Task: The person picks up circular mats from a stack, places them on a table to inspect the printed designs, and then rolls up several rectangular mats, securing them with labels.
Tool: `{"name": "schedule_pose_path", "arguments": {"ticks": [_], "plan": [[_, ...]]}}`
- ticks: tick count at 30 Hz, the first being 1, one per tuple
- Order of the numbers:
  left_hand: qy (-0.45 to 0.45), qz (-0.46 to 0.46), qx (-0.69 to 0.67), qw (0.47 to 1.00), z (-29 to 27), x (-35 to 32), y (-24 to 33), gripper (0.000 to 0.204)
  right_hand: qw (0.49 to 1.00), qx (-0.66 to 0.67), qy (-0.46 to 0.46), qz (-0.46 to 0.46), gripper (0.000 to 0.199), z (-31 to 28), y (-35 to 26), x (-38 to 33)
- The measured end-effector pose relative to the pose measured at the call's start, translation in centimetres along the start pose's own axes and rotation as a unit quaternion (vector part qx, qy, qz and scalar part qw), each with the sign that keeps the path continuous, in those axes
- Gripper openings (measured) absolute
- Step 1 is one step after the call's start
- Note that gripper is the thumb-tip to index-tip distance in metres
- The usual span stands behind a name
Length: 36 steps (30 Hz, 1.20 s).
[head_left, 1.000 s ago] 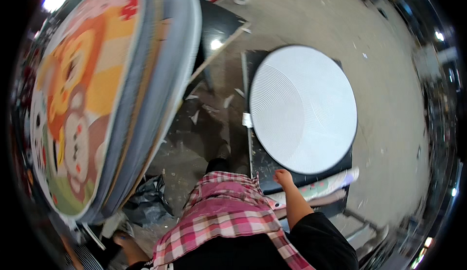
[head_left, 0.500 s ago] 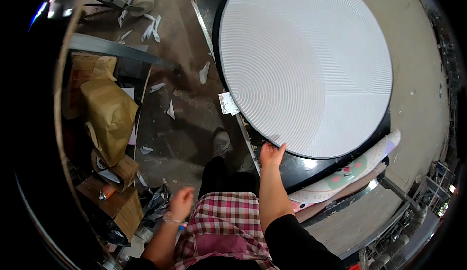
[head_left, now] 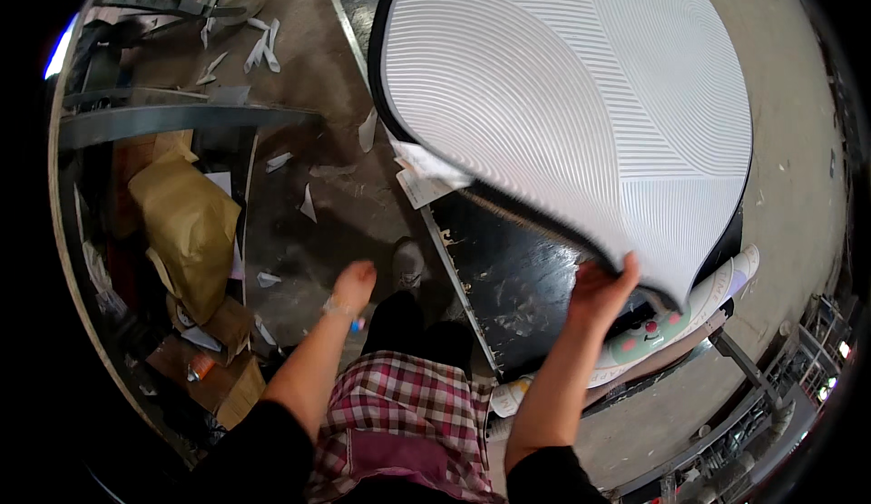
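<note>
Fingers (head_left: pixel 361 277) of the left hand (head_left: pixel 349 288) hang loosely apart over the floor (head_left: pixel 308 96); the right hand (head_left: pixel 599 291) pinches the round white ribbed mat (head_left: pixel 581 96) at its near edge.
The mat is peeling up off the black worktop (head_left: pixel 517 277); next likely calls for the free hand joining to steady the floppy edge.

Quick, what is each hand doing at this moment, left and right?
Left hand: holds nothing, hanging free above the floor; open or closed cannot be told.
Right hand: closed on the edge of the round white mat, lifting it off the black table.
</note>
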<state>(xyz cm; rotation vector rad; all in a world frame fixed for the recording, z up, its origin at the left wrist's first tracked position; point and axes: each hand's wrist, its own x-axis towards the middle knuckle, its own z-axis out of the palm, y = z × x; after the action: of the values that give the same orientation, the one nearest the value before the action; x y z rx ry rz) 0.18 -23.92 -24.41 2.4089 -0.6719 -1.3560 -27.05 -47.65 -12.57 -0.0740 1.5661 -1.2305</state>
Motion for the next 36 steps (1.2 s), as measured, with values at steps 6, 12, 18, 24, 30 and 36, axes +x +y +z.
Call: {"name": "schedule_pose_path", "arguments": {"ticks": [6,12,18,24,30,36], "plan": [[0.058,-0.216,-0.269,0.937,3.6,13.1,10.2,0.045,0.993,-0.105,-0.049,0.032,0.036,5.5,-6.6,2.1],[0.039,-0.111,-0.462,0.879,2.7,10.3,15.1,0.028,0.986,-0.135,-0.064,0.074,0.047,0.8,-3.5,2.7],[-0.219,-0.085,-0.689,0.686,-1.2,6.9,20.7,0.071,0.984,-0.033,-0.066,0.163,0.054,-5.7,2.7,1.0],[-0.123,-0.191,-0.560,0.797,-1.0,10.6,21.0,0.032,0.932,0.316,0.042,0.171,0.054,-13.9,4.2,4.9],[-0.106,0.006,-0.499,0.860,-2.5,3.9,24.0,0.041,0.983,0.157,0.070,0.067,0.046,-18.1,0.2,5.7],[-0.019,0.058,-0.451,0.890,-13.9,-15.1,23.0,0.058,0.994,0.081,0.055,0.052,0.072,-23.1,-5.2,-17.1]]}}
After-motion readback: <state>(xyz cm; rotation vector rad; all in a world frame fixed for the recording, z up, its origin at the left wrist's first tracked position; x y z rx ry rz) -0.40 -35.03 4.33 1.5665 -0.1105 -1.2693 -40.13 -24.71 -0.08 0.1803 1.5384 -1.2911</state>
